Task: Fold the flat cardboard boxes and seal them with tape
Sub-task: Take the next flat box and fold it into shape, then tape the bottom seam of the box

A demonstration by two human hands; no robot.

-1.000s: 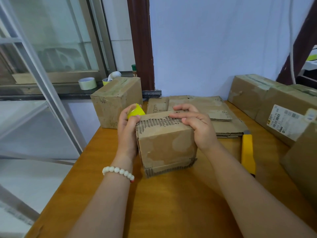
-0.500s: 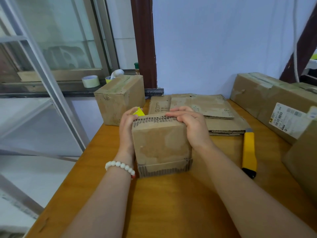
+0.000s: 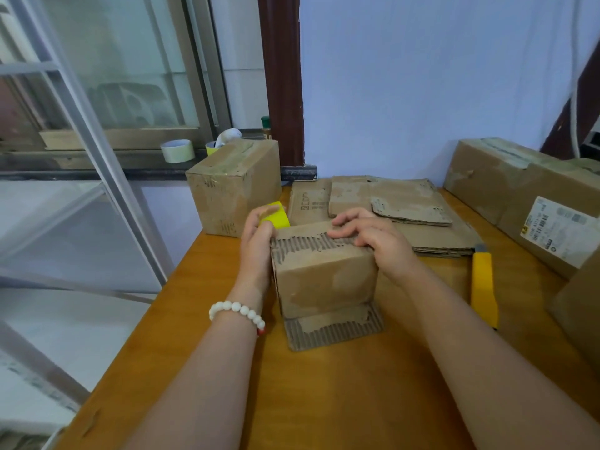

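On top of the box, r hand lies spread, pressing flaps down. L hand grips tape at its top-left corner. Sealing step imo; next needs tape pulled across the seam w/o flaps popping.

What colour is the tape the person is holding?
Bright yellow. The tape roll shows in the head view, gripped by the left hand beside the small box.

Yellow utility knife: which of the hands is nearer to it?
Right. The right hand presses the top of the small box, just left of the yellow utility knife; the left hand, gripping a yellow tape roll, is at the box's far side.
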